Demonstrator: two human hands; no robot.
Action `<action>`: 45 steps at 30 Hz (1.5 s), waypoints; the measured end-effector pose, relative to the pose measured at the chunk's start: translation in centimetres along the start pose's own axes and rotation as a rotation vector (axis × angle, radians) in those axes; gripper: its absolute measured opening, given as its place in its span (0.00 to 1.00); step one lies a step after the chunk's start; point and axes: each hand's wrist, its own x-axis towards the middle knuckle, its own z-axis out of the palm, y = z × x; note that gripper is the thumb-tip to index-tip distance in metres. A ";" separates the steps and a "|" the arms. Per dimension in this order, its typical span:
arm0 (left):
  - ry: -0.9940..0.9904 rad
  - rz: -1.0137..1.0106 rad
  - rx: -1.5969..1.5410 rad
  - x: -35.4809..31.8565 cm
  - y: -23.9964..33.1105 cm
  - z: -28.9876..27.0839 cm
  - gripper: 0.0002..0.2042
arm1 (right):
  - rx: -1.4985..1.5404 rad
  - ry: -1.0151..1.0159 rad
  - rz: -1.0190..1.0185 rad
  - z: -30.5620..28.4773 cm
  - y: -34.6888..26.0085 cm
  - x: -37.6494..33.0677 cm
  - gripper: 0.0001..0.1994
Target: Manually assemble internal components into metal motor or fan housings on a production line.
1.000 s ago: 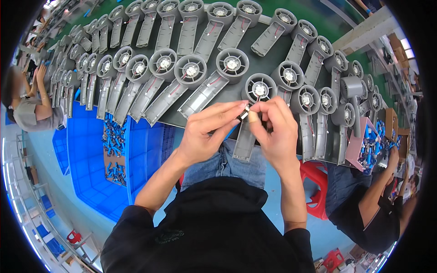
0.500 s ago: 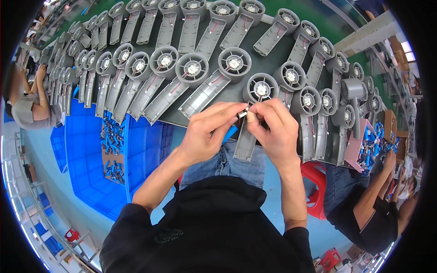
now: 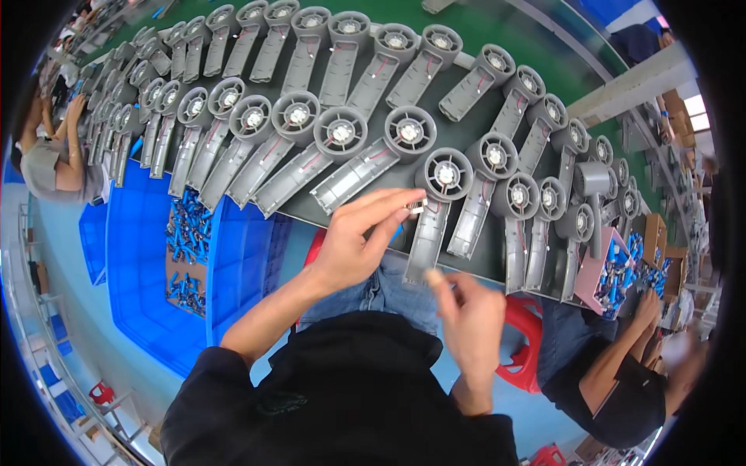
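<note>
My left hand (image 3: 351, 242) is closed in a pinch on a small circuit board (image 3: 419, 206) with pale, striped parts. Below those fingertips a bit of a blue cylinder (image 3: 399, 232) shows; whether it joins the board is hidden. Lower and closer to my body is my right hand (image 3: 472, 322), blurred, its thumb and forefinger brought together; what they hold, if anything, I cannot make out. Just beyond both hands lies a grey fan housing (image 3: 428, 241), its round ringed head pointing away and its open handle trough toward me.
Rows of similar grey housings (image 3: 339, 133) with red wires cover the dark table. Left of me, blue bins (image 3: 148, 287) stand beside blue cylindrical parts (image 3: 189, 229). At right are a pink box (image 3: 594, 281) of blue parts, a red stool (image 3: 522, 342) and a co-worker (image 3: 614, 373).
My right hand has come away from the board and dropped toward my body. My left hand keeps its pinch. The view has shifted slightly.
</note>
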 end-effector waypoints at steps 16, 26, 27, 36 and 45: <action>0.335 0.178 -0.075 21.8 4.4 -8.6 0.12 | 0.659 -0.102 -0.130 -3.6 -12.4 15.9 0.16; 0.269 -0.177 0.273 41.7 -12.0 -20.3 0.13 | 0.740 -0.029 -0.040 8.9 -17.0 44.8 0.12; 0.250 -0.163 0.249 42.1 -13.4 -20.4 0.13 | 0.621 0.020 -0.041 10.2 -16.2 46.7 0.14; -0.036 0.173 0.773 46.3 -10.9 -10.6 0.27 | 0.039 -0.080 -0.183 0.3 -15.5 39.6 0.21; -0.227 -0.007 0.676 44.8 -7.3 -6.4 0.27 | -0.287 0.105 -0.073 -18.3 -7.2 17.0 0.18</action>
